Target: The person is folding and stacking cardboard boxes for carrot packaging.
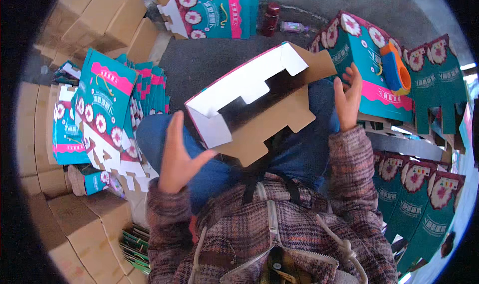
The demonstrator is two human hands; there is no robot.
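An unfolded carton [283, 115] rests across my lap, its notched end flaps standing open toward me. White lining shows on one long flap and plain brown board on the other. Beside the carton's left corner is my left hand [180, 159], thumb and fingers spread; whether the thumb touches the flap I cannot tell. My right hand [348, 97] is raised near the carton's right end flap, fingers apart, with nothing in it. Right of that hand, a blue and orange tape dispenser [395, 70] sits on a teal printed box [366, 52].
Flat teal cartons [103, 99] are piled at my left, before stacked brown boxes [90, 224]. More printed cartons [416, 199] stand at the right. At the back are a teal carton [212, 12], a dark red bottle [270, 19] and a bottle lying down [293, 27].
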